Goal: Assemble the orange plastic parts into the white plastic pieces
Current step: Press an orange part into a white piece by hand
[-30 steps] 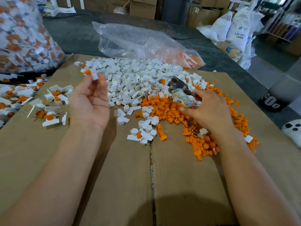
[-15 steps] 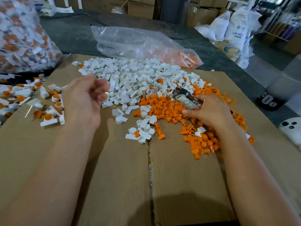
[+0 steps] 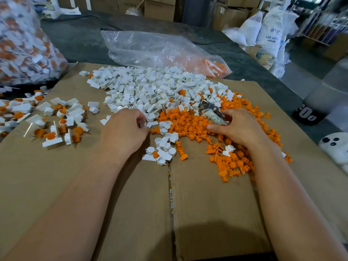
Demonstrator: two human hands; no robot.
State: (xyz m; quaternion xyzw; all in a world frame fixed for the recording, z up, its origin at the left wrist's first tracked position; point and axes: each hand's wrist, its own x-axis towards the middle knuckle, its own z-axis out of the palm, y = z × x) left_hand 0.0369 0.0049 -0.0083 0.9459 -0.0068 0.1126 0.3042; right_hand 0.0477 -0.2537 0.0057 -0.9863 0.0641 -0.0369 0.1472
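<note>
Both hands are seen low over the heaps on the flattened cardboard box [image 3: 75, 185], each closed on something.

At far left a full bag of assembled pieces [image 3: 24, 44] is stood on the dark bench [image 3: 84, 40], with loose assembled pieces [image 3: 56, 119] scattered before it. The left hand [image 3: 124, 130] is curled at the near edge of the white plastic pieces [image 3: 150, 91], and a small white piece [image 3: 142, 123] is pinched between thumb and fingertips. Behind the heap a clear plastic bag [image 3: 150, 48] is laid. The orange plastic parts [image 3: 188, 121] are piled just right of the white ones, touching them. The right hand [image 3: 239, 129] is rested on the orange pile, and a metal tool [image 3: 211, 112] is gripped in it.
</note>
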